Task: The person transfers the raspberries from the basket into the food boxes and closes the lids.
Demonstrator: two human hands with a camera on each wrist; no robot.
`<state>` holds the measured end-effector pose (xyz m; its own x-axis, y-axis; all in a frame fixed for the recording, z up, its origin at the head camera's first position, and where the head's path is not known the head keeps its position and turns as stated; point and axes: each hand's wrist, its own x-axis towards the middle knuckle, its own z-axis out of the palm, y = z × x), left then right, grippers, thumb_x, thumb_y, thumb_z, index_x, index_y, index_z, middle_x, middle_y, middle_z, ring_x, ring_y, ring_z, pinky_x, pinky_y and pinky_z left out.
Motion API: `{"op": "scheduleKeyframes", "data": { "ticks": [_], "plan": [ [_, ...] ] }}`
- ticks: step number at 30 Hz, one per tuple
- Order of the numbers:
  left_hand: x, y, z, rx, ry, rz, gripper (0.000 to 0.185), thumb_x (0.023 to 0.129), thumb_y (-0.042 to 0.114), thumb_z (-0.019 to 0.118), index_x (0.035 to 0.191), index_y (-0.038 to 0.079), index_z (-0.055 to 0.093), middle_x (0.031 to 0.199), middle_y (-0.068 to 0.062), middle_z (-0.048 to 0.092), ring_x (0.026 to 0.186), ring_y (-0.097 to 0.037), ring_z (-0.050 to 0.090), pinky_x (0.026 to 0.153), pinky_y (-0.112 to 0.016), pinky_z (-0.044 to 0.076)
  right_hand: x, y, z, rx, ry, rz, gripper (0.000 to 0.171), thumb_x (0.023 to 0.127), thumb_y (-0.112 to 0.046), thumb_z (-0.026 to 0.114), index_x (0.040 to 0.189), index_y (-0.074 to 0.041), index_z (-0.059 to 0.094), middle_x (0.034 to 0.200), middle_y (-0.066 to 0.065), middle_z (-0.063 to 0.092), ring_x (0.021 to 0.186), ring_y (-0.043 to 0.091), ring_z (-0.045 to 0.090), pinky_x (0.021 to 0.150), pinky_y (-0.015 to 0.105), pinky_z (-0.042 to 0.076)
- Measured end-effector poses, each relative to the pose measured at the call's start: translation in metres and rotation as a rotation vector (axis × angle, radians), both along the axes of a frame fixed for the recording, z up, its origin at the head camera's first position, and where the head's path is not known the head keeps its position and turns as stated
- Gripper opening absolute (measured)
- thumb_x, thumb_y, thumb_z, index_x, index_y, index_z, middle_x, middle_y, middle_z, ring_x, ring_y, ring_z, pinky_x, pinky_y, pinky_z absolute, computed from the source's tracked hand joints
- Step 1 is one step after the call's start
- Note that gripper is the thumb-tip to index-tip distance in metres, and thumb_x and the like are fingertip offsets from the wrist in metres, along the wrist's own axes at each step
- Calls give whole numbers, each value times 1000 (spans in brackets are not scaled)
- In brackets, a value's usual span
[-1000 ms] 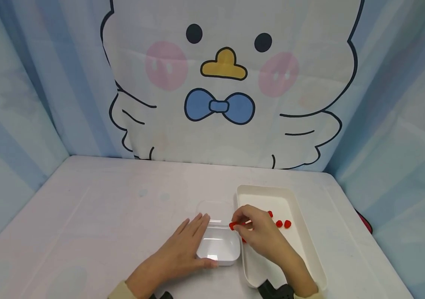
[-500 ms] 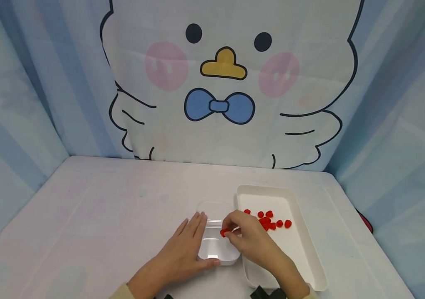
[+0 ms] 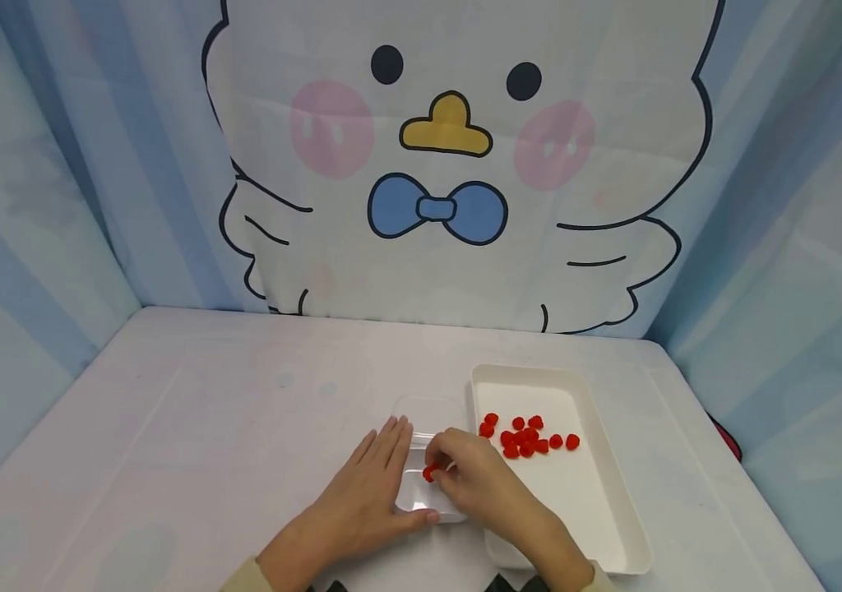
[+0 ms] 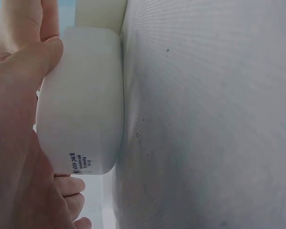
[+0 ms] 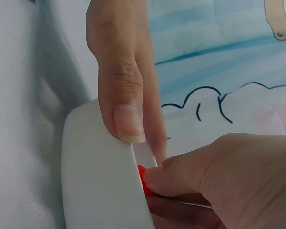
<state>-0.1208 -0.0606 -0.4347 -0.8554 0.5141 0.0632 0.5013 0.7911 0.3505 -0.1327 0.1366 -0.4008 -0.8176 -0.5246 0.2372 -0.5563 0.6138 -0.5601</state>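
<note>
a white tray is lying on the table just right of the white container, and a clear lid-like piece is lying just beyond the container. the right hand is standing in the way, covering the container's right side, while its forearm is crossing over the tray's near left part. a striped cloth backdrop with a cartoon character in a blue bow tie is hanging behind. beige sleeves are showing at the lower edge.

the container's wall is bearing a dark label reading "white pack"; its smaller lines are blurring too much to read surely.

one red piece is sitting between the right hand's curled fingertips and thumb, pinched at the container's opening; how deep it is reaching, i cannot tell. about a dozen more red pieces are lying in the tray, mostly toward its far half, some touching. the left hand is spreading wide, its fingers straight along the container's left side and its thumb touching the near rim.
</note>
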Motion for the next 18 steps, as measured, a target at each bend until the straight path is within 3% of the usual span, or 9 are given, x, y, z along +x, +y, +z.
{"op": "scheduleKeyframes", "data": {
  "ticks": [12,18],
  "plan": [
    [-1,-1,-1,10,-79,1,111,83,81,46,158,3,19,166,-11,18,155,-26,15,124,-50,22,3,-6,-1,117,-2,-43,16,84,0,72,97,-9,68,87,-1,67,78,6,57,76,20,57],
    [-2,-1,-2,28,-58,-4,110,84,81,46,157,1,20,165,-13,22,154,-27,18,123,-49,24,3,-1,4,93,45,-38,17,83,3,72,95,-9,68,86,1,69,78,8,61,75,22,58]
  ]
}}
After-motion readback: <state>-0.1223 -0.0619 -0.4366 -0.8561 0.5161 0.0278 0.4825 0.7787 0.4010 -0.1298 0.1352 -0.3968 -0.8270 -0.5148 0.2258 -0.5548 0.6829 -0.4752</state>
